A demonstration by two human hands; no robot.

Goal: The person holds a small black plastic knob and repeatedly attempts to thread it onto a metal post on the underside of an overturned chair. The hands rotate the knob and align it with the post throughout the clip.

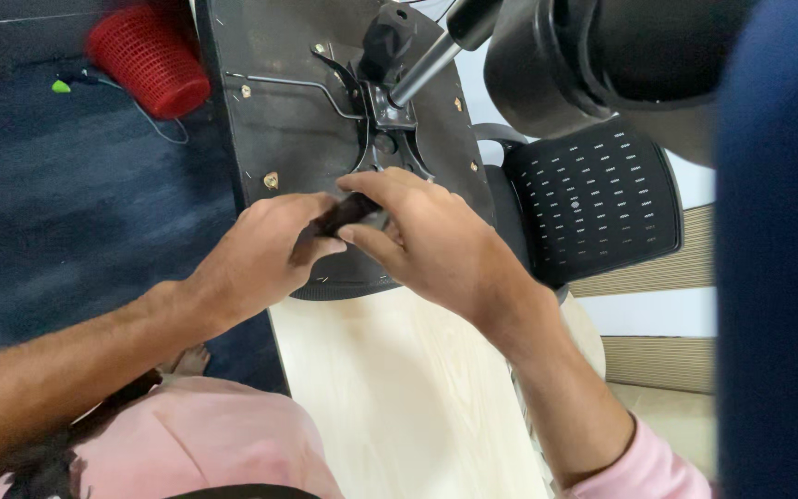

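Chair seat (297,129) lies upturned on pale wooden table (399,388), above dark carpet (66,203)

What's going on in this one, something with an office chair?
A person has an upturned chair seat lying on a light wooden table, its metal bracket and lever facing up. Both hands meet at the seat's near edge: the left hand and right hand together hold a small dark part against it. A black mesh chair back sits to the right, a red basket on the floor.
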